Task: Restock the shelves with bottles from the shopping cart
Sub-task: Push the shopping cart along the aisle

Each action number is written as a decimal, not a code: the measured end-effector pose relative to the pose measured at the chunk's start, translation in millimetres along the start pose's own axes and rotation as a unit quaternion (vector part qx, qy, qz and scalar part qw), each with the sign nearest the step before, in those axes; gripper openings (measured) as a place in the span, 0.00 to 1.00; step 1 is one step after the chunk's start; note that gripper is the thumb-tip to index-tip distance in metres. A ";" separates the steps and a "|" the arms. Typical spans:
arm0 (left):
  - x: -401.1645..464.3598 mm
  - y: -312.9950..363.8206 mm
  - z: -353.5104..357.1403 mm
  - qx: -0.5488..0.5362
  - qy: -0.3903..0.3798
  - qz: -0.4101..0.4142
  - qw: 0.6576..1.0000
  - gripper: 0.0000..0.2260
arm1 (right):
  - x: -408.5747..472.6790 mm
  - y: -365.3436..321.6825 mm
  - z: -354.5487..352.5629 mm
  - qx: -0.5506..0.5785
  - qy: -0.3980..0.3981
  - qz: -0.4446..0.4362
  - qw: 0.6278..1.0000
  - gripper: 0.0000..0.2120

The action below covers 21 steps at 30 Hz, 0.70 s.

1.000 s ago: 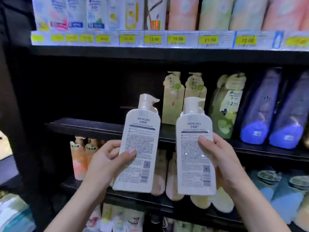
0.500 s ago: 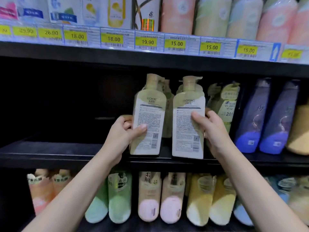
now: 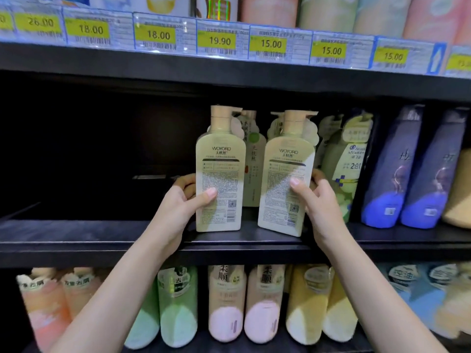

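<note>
Both hands engaged at the front lip of the middle shelf, taken here as the reference. Left hand wrapped round the left pump bottle, thumb across the back label, fingers curled behind. Right hand gripping the right pump bottle likewise, thumb on the label. Left bottle upright, base on or just above the shelf near the lip; right bottle tilted, lower edge at the lip, not yet seated. Advised: level the right base first, then slide both straight back toward the matching bottles behind, keeping the pump heads clear of the shelf above, and release only once flat. Back labels face outward; turning the fronts to the aisle judged advisable. Legible on both held bottles: "WOYORO", Chinese characters beneath, small print unreadable, a QR code and barcode low down. Further right on the same shelf, a green bottle marked "2in1". Above the shelf, price tags reading 26.00, 18.00, 18.00, 19.90, 15.00, 15.00, 15.00.
</note>
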State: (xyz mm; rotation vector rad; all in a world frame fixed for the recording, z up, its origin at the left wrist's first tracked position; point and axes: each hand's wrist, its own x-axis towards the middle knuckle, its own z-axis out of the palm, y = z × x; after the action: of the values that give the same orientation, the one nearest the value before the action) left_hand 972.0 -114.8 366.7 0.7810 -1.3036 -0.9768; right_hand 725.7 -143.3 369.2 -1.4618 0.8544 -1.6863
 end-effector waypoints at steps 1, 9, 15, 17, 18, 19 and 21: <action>-0.1 -0.8 -1.1 -0.005 -0.001 0.002 1.000 0.20 | -0.2 2.9 -1.9 0.010 -0.007 0.001 1.000 0.23; 2.1 -9.8 -3.8 0.019 0.076 0.047 0.996 0.21 | -3.2 9.8 -5.1 0.000 0.009 -0.047 0.999 0.22; 1.9 -11.4 -3.4 0.111 0.114 0.056 0.986 0.34 | -5.5 5.2 -3.3 -0.085 0.033 -0.022 0.996 0.33; 2.5 -10.1 -2.5 0.092 0.103 0.042 0.990 0.34 | -5.0 1.4 -1.5 -0.043 -0.008 0.026 0.999 0.35; 2.9 -8.3 -2.2 0.060 0.084 0.024 0.994 0.34 | -4.8 -0.4 -1.5 -0.005 -0.046 0.048 0.998 0.35; 3.1 -6.0 -1.8 0.023 0.050 0.005 0.998 0.32 | -5.0 -2.4 -1.3 0.021 -0.083 0.057 0.995 0.32; 2.4 -0.5 -0.8 -0.010 -0.016 -0.018 1.000 0.27 | -5.6 -5.3 -1.6 0.027 -0.133 0.064 0.989 0.26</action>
State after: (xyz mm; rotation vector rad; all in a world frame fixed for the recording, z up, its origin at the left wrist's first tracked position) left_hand 972.7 -117.2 367.2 0.7787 -1.3101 -1.0337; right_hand 724.0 -135.7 370.7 -1.5190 0.7336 -1.3718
